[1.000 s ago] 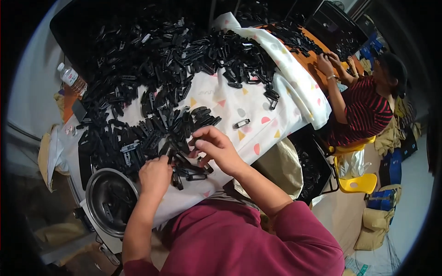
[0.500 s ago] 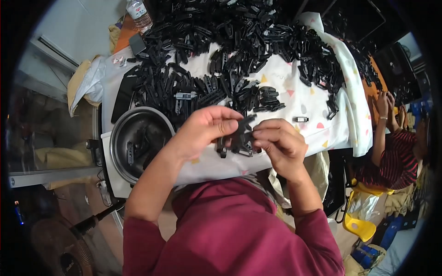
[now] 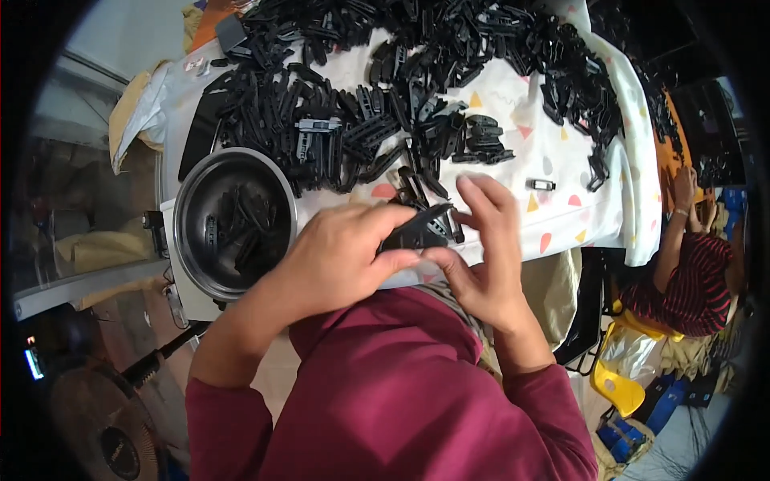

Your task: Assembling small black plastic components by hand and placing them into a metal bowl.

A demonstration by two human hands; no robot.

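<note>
My left hand [image 3: 341, 244] grips a black plastic clip-like part [image 3: 419, 228] between thumb and fingers, over the near edge of the patterned cloth. Grey, lattice-like detail shows at the right end of the part. My right hand [image 3: 491, 260] is just right of it, fingers lifted and spread, its thumb tip close to the left thumb. I cannot tell whether the right thumb touches the part. Just beyond both hands, a few more black parts [image 3: 413, 186] lie on the cloth, partly hidden by the fingers.
A metal bowl [image 3: 183, 232] with some black parts stands left. Heaped black parts [image 3: 353, 120] cover the cloth's [image 3: 553, 212] far side. A small white-and-black piece [image 3: 542, 185] lies right. A fan [image 3: 108, 425] is lower left; another person [image 3: 682, 272] sits far right.
The view has shifted slightly, bringing the bowl fully into sight. My right fingers have opened away from the black part, which has tilted flatter in my left hand.
</note>
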